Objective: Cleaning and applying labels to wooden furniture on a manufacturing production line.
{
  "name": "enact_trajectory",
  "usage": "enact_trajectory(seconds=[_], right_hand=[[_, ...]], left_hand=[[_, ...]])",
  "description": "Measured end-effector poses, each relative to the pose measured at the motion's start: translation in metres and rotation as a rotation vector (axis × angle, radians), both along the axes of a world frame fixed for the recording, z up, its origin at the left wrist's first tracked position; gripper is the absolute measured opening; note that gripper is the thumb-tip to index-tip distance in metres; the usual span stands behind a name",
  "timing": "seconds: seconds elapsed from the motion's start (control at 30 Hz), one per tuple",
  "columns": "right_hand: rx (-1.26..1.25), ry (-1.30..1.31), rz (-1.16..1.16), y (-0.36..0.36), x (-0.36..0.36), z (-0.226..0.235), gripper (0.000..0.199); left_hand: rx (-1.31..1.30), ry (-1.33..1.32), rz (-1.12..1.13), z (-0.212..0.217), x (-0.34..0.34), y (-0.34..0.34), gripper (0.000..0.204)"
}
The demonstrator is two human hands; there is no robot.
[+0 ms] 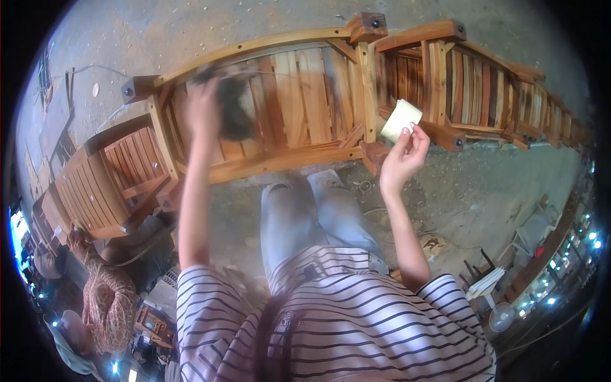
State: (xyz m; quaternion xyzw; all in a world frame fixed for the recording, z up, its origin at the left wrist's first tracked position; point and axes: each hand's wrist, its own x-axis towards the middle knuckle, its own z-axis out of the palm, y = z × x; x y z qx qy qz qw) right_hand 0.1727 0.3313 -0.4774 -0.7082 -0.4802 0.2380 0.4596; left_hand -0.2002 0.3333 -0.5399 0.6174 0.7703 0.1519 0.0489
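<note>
In front of me lies a wooden frame (273,165) with slats (312,95) across it and blocky corner posts. My left hand (203,111) is over its left part, smeared by motion, so its fingers cannot be made out. Right beside that hand is a dark, blurred thing (235,108) above the slats; its kind does not show, nor whether I hold it. My right hand (407,149) is raised near the frame's right end, pinching a pale cream, folded flat piece (402,120), perhaps paper, between thumb and fingers.
More slatted wooden frames (477,89) run off to the right in a row. Another slatted piece (95,184) stands at left, where a co-worker in a patterned sleeve (108,299) has a hand on it. A white fan (501,316) is at lower right, on the concrete floor (484,191).
</note>
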Motion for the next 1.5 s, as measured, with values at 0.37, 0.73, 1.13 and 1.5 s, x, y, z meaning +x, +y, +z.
enact_trajectory(seconds=[0.37, 0.73, 1.13, 1.5], right_hand=[[0.018, -0.001, 0.042, -0.014, 0.005, -0.001, 0.019], [-0.037, -0.101, 0.164, -0.056, 0.013, 0.018, 0.02], [-0.068, -0.089, 0.204, -0.074, 0.0, 0.02, 0.026], [-0.143, -0.126, 0.285, -0.075, 0.02, -0.007, 0.026]], left_hand=[[-0.452, -0.133, 0.226, 0.052, 0.148, -0.041, 0.025], [-0.181, -0.258, -0.026, 0.047, 0.167, -0.094, 0.028], [0.068, -0.132, 0.652, 0.013, 0.057, -0.119, 0.03], [-0.083, -0.853, 0.258, 0.079, 0.137, -0.082, 0.036]])
